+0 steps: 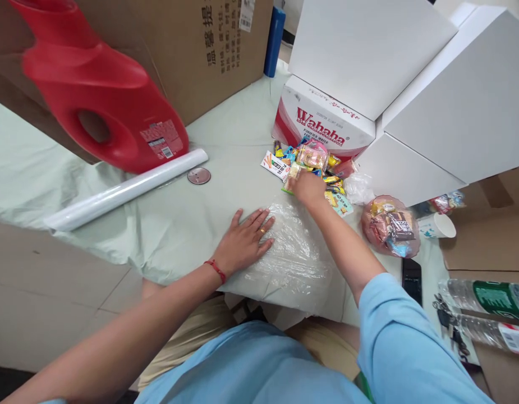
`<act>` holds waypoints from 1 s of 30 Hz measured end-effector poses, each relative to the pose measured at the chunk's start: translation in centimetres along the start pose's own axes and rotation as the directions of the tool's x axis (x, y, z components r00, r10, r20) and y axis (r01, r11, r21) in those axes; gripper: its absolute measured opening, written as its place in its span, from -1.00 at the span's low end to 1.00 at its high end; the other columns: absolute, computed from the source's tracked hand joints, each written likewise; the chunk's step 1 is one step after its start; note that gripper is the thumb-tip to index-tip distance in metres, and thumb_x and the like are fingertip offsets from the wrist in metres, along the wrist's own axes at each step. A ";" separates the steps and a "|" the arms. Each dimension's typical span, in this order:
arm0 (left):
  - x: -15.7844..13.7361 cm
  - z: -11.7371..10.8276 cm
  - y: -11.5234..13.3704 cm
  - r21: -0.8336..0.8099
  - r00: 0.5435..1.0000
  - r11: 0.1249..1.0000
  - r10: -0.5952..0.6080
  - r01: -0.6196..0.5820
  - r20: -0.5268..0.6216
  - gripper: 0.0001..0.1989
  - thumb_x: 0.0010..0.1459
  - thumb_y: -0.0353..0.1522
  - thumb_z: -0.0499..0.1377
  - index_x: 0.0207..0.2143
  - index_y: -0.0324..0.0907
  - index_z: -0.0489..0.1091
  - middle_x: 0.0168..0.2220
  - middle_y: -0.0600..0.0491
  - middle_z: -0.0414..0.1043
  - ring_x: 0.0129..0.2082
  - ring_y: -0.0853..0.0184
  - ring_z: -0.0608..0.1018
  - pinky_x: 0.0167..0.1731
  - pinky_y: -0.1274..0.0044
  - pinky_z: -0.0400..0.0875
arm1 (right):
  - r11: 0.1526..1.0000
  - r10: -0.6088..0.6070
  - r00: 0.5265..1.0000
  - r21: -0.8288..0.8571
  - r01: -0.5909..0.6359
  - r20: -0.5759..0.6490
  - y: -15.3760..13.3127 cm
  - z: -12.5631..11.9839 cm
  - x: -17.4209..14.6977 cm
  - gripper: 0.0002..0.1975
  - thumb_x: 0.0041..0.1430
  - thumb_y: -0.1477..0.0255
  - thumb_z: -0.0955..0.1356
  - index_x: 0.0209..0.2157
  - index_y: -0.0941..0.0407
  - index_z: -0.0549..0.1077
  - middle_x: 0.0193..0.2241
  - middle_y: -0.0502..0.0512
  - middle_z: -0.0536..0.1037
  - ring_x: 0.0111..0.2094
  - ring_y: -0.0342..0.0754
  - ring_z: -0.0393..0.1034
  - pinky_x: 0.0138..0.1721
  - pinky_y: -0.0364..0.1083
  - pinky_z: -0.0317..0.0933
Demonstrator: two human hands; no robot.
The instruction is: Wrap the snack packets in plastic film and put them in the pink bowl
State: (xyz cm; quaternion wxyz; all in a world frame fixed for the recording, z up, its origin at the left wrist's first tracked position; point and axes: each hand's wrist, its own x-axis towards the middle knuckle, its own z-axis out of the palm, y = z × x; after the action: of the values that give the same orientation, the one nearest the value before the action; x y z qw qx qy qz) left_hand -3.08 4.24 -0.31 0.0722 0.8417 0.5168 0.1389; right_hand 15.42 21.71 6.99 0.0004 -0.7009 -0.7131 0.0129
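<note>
My left hand (244,241) lies flat with its fingers spread on the pale green table cover, at the left edge of a sheet of clear plastic film (299,252). At the near left side of a heap of wrapped snacks (313,157), my right hand (309,188) is closed, its fingers curled on a small clear-and-green snack packet (291,180); the fingertips are partly hidden. A white snack packet (276,165) lies just left of it, and a light green packet (339,203) lies to its right. Crumpled clear plastic (358,187) sits beside the heap.
A red jug (116,95), a film roll (133,188) and a round lid (199,175) are left. Behind the snacks stands a Wahaha carton (322,120) with white boxes. To the right are a pink bowl (371,238) of snacks, paper cup (442,225), phone (412,279) and plastic bottles (461,294).
</note>
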 end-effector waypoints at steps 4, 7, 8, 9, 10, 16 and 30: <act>0.0 0.0 0.0 0.005 1.000 1.000 0.002 -0.002 0.001 -0.43 0.50 -0.10 -0.07 0.45 -0.06 0.22 0.52 -0.10 0.09 0.50 0.09 0.22 0.48 -0.03 -0.19 | 0.989 0.109 0.993 0.107 -0.104 -0.039 -1.6 1.9 -0.1 -0.39 0.37 0.20 0.41 0.28 0.27 0.29 0.07 0.47 0.58 0.03 0.23 0.56 0.00 0.07 0.42; 0.1 0.0 0.0 0.004 1.000 1.000 0.002 -0.002 0.008 -0.43 0.50 -0.09 -0.06 0.45 -0.05 0.22 0.51 -0.10 0.10 0.50 0.09 0.22 0.48 -0.02 -0.19 | 0.970 0.140 0.990 0.202 -0.133 -0.019 -0.1 1.5 -0.4 -0.44 0.33 0.24 0.42 0.25 0.21 0.35 0.06 0.40 0.58 0.03 0.24 0.53 0.00 0.08 0.41; 0.1 0.0 0.0 0.003 1.000 1.000 0.001 -0.001 0.009 -0.43 0.50 -0.10 -0.06 0.45 -0.06 0.22 0.51 -0.10 0.10 0.50 0.09 0.22 0.48 -0.02 -0.19 | 0.971 0.102 0.994 0.218 -0.093 -0.031 0.8 1.1 -0.7 -0.52 0.35 0.28 0.40 0.20 0.20 0.41 0.06 0.39 0.57 0.03 0.24 0.52 0.02 0.09 0.39; 0.1 -0.1 0.0 0.000 1.000 1.000 0.000 0.000 0.007 -0.43 0.50 -0.10 -0.06 0.45 -0.06 0.22 0.51 -0.11 0.10 0.50 0.09 0.22 0.48 -0.02 -0.18 | 0.973 0.045 0.997 0.228 -0.030 -0.063 1.9 0.7 -1.2 -0.59 0.36 0.31 0.37 0.15 0.19 0.46 0.04 0.38 0.56 0.04 0.24 0.50 0.05 0.09 0.37; 0.1 -0.1 0.1 -0.005 1.000 1.000 0.001 -0.001 0.004 -0.43 0.50 -0.10 -0.06 0.45 -0.07 0.22 0.51 -0.11 0.11 0.50 0.09 0.22 0.48 -0.02 -0.18 | 0.971 -0.016 0.993 0.234 0.042 -0.114 3.0 0.2 -1.8 -0.64 0.36 0.34 0.35 0.11 0.18 0.51 0.02 0.36 0.55 0.05 0.24 0.47 0.09 0.11 0.34; 0.0 -0.1 0.1 -0.027 1.000 1.000 0.009 -0.010 -0.011 -0.42 0.50 -0.11 -0.05 0.45 -0.06 0.21 0.50 -0.11 0.13 0.50 0.08 0.22 0.48 -0.01 -0.18 | 0.829 -0.293 0.907 0.393 0.399 -0.303 8.5 -1.0 -8.6 -0.72 0.36 0.27 0.36 0.00 0.08 0.56 -0.20 0.16 0.50 -0.16 0.12 0.44 -0.06 0.07 0.37; 0.0 0.0 0.0 -0.001 1.000 1.000 0.011 -0.011 0.002 -0.45 0.51 -0.20 -0.10 0.45 -0.05 0.21 0.51 -0.12 0.11 0.49 0.07 0.23 0.47 -0.05 -0.16 | 0.833 -0.511 0.859 0.268 0.484 0.037 6.3 3.4 -19.8 -0.56 0.36 0.39 0.44 0.23 0.06 0.45 0.17 0.28 0.48 0.07 0.22 0.37 0.09 0.18 0.36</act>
State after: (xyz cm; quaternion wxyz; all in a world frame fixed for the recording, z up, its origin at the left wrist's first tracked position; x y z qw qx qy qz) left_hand -3.13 4.23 -0.31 0.0725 0.8447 0.5119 0.1388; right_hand 22.04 1.94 3.80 0.0535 -0.4836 -0.8625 0.1395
